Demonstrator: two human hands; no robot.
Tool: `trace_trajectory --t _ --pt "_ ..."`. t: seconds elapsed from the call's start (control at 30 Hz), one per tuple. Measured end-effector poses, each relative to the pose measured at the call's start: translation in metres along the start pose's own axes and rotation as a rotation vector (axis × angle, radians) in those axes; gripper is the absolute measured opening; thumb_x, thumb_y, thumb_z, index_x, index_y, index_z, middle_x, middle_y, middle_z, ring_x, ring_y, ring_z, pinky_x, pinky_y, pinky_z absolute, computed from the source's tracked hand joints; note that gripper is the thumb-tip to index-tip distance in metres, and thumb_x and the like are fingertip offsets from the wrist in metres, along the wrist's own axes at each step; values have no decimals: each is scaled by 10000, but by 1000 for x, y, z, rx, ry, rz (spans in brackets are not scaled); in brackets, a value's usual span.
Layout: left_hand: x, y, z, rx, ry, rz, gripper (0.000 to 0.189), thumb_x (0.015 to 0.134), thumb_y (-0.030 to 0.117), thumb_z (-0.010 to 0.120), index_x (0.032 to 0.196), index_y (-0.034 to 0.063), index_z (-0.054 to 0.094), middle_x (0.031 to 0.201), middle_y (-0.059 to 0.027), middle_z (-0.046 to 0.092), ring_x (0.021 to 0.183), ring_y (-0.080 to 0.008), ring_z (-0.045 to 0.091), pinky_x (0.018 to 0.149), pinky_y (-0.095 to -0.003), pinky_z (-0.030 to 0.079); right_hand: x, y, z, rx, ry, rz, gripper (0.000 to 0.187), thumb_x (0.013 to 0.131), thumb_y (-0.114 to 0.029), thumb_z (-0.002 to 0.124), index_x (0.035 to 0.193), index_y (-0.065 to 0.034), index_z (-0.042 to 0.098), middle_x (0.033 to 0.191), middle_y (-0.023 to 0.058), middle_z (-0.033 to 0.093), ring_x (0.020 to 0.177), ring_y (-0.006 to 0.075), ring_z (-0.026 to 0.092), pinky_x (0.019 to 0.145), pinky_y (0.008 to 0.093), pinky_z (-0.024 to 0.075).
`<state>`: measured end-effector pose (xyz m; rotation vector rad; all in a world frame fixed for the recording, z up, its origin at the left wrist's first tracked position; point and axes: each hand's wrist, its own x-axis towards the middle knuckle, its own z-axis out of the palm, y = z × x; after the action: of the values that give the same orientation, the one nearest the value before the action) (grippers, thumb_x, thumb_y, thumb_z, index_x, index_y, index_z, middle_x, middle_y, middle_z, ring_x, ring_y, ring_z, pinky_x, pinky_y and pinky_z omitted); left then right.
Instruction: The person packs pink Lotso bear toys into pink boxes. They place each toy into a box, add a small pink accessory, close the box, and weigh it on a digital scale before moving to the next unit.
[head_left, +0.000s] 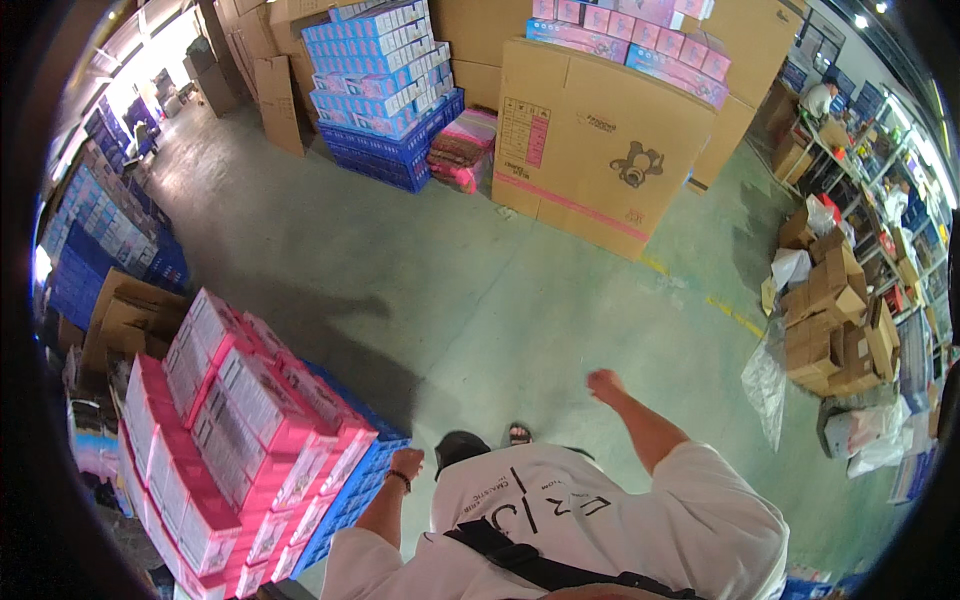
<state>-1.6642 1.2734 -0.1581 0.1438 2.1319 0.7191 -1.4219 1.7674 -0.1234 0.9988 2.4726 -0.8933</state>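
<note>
My left hand (406, 463), with a dark beaded bracelet at the wrist, hangs beside a stack of pink boxes (247, 420) on blue plastic crates (352, 469). It seems to hold nothing; its fingers are too small to read. My right hand (604, 384) is out over the green floor (540, 330) with the arm bent, slightly blurred, and no object shows in it. Ahead of me a large cardboard carton (600, 142) with a printed bear figure stands on the floor, pink and blue boxes (630, 37) behind its top edge.
Blue boxes (382, 67) rise on a blue crate (397, 154), beside folded pink cloth (465, 150). Cardboard cartons (832, 315) and plastic bags (874, 439) lie at the right. A person (819, 97) is at a workbench, far right. More stacked boxes (101, 217) are at the left.
</note>
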Motion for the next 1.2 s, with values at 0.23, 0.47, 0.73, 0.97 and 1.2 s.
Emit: trace_trajectory --t 0.23,0.47,0.73,0.97,1.2 --pt "79 16 3 -65 -13 195 236 838 254 571 837 32 649 700 -100 646 547 -240 616 512 -342 523 164 -191 -67 384 -40 -298 327 879 -309 580 1064 -53 662 885 98 690 748 207 661 691 359 526" --pt "250 76 -101 124 -38 802 212 859 257 581 875 48 609 751 -86 612 580 -243 564 531 -335 490 268 -93 -79 -713 -140 -551 165 752 -209 628 876 -111 674 920 66 673 958 239 633 784 402 543" --pt "428 331 -266 -415 48 98 263 894 271 563 977 29 623 896 -83 659 766 -202 646 606 -354 527 328 -32 -132 495 -226 544 200 732 -260 689 916 -186 670 962 -12 645 1032 209 600 832 370 523" --pt "501 408 -269 364 -190 33 199 923 253 502 953 109 635 942 -60 669 764 -195 629 606 -342 512 547 -44 -198 91 -454 154 238 740 -264 692 961 -180 658 984 21 647 1002 257 604 837 390 509" --pt "501 428 -225 -237 28 -188 124 916 147 550 939 58 633 717 -48 612 576 -171 605 483 -331 514 818 -185 -357 -80 -118 -14 332 859 -322 486 892 -59 687 973 237 652 898 405 638 795 506 511"
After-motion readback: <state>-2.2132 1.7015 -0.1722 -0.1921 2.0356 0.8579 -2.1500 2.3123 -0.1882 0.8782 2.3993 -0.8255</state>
